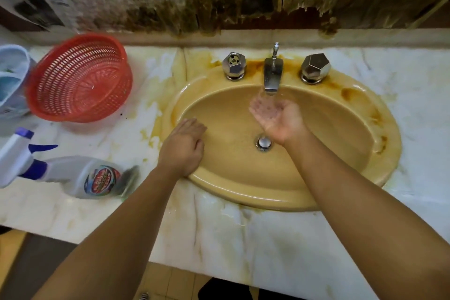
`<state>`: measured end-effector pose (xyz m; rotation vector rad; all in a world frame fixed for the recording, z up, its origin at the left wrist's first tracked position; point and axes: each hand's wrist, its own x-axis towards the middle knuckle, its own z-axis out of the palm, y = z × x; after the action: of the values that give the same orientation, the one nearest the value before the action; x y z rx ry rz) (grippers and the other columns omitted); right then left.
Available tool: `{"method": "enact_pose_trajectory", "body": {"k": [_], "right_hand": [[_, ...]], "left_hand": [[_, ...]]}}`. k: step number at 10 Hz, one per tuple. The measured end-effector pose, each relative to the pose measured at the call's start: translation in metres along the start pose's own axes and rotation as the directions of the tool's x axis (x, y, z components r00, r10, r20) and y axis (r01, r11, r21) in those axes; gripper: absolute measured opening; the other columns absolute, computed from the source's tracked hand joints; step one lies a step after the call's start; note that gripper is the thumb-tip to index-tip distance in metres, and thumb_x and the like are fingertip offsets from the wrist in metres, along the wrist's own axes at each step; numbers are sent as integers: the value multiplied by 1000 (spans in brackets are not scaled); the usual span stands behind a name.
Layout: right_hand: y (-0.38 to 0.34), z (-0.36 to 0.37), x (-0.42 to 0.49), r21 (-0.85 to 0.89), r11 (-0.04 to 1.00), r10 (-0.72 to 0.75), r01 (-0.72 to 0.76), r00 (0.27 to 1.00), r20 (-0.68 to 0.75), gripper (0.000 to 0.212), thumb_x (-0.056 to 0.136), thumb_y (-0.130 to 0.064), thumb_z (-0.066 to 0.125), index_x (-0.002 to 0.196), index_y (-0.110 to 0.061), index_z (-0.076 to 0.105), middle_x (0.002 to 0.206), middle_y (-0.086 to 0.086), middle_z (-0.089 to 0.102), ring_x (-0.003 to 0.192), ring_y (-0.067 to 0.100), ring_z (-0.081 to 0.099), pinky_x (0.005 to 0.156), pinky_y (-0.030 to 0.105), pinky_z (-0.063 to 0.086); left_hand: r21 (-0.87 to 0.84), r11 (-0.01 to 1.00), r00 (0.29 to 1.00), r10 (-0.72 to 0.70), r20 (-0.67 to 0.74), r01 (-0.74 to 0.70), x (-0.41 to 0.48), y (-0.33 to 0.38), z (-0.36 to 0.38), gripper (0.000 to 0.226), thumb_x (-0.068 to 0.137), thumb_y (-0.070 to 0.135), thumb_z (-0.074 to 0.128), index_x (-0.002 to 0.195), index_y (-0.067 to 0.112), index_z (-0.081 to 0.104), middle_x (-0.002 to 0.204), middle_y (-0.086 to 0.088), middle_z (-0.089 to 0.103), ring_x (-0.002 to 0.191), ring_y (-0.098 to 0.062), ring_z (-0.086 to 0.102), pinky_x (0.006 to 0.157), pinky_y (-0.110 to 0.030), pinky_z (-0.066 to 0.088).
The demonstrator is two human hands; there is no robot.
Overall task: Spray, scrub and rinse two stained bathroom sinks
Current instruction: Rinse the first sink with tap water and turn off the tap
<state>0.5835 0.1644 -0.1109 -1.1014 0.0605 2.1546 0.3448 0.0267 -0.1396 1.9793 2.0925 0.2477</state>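
A tan oval sink point(243, 185) with brown stains along its right rim is set in a marble counter. Water runs from the chrome faucet point(272, 75) into my right hand point(277, 117), which is cupped palm up under the stream and holds nothing. My left hand point(183, 147) rests palm down on the sink's left rim, fingers loosely bent, with nothing in it. A chrome drain plug point(263, 142) sits at the basin's bottom. A white spray bottle point(73, 174) with a blue trigger lies on its side on the counter to the left.
Two chrome knobs point(234, 66) point(315, 68) flank the faucet. A red plastic basket point(80, 78) is tipped on the counter at the left, beside a pale blue container point(12, 80). A dark scrub pad point(130, 178) lies by the bottle's base. The wall behind is heavily stained.
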Motion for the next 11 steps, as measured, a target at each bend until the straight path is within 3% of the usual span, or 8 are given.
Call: {"method": "enact_pose_trajectory", "body": {"k": [1, 5, 6, 7, 8, 9, 10, 11], "right_hand": [[13, 2, -5, -246, 968, 60, -49, 997, 40, 43, 107, -19, 36, 129, 11, 58, 124, 31, 67, 117, 40, 67, 98, 46, 57], [54, 14, -11, -148, 980, -117, 130, 989, 91, 46, 107, -22, 34, 132, 7, 60, 131, 25, 66, 122, 37, 66, 106, 46, 51], [104, 7, -32, -752, 659, 222, 5, 954, 201, 43, 108, -35, 40, 140, -16, 60, 142, 2, 64, 132, 18, 59, 113, 36, 43], [100, -25, -38, -993, -112, 343, -25, 937, -62, 51, 105, -59, 37, 151, -38, 48, 157, -20, 41, 144, 5, 41, 121, 27, 25], [65, -51, -32, -845, -510, 70, -162, 971, -228, 51, 105, -54, 40, 133, -20, 64, 149, -3, 54, 130, 20, 53, 112, 36, 38], [46, -45, -19, -898, 424, -229, -120, 945, -234, 36, 106, -33, 51, 122, -3, 64, 129, 12, 67, 120, 31, 63, 96, 39, 50], [41, -23, -5, -195, 963, -229, 186, 947, -225, 35, 110, -17, 37, 123, 8, 56, 131, 27, 64, 119, 36, 65, 102, 44, 52], [45, 3, 4, 105, 952, -271, 288, 950, -156, 39, 110, -20, 32, 124, 8, 56, 127, 27, 65, 111, 37, 67, 101, 46, 52]], "left_hand": [[-27, 999, 999, 38, -10, -38, 6, -6, -2, 55, 90, 21, 36, 137, 11, 63, 145, -4, 61, 147, -18, 40, 127, -26, 12], [-89, 978, 977, 180, -112, -190, 23, -28, -5, 51, 91, 14, 42, 139, 10, 61, 147, -4, 59, 150, -16, 37, 128, -45, 12], [-107, 973, 974, 192, -120, -205, 22, -32, -4, 49, 94, 11, 45, 140, 13, 60, 146, -2, 59, 150, -15, 35, 128, -44, 11], [-27, 975, 973, 218, -71, -221, 22, -30, -5, 49, 96, 23, 38, 140, 14, 59, 148, 0, 57, 153, -14, 30, 128, -47, 7], [100, 967, 972, 233, 22, -234, 23, -29, -5, 55, 101, 35, 32, 150, 16, 48, 159, 2, 44, 157, -13, 16, 128, -50, -1], [116, 966, 973, 230, 22, -231, 24, -30, -6, 57, 102, 37, 34, 156, 17, 38, 168, 0, 28, 159, -15, 1, 128, -48, -3], [98, 968, 973, 231, 20, -231, 25, -30, -10, 60, 103, 35, 37, 159, 15, 31, 172, -5, 8, 159, -20, -10, 128, -44, -4], [99, 970, 975, 222, 21, -223, 26, -29, -12, 64, 104, 36, 36, 163, 14, 23, 173, -5, 0, 158, -18, -11, 128, -42, -3]]}}
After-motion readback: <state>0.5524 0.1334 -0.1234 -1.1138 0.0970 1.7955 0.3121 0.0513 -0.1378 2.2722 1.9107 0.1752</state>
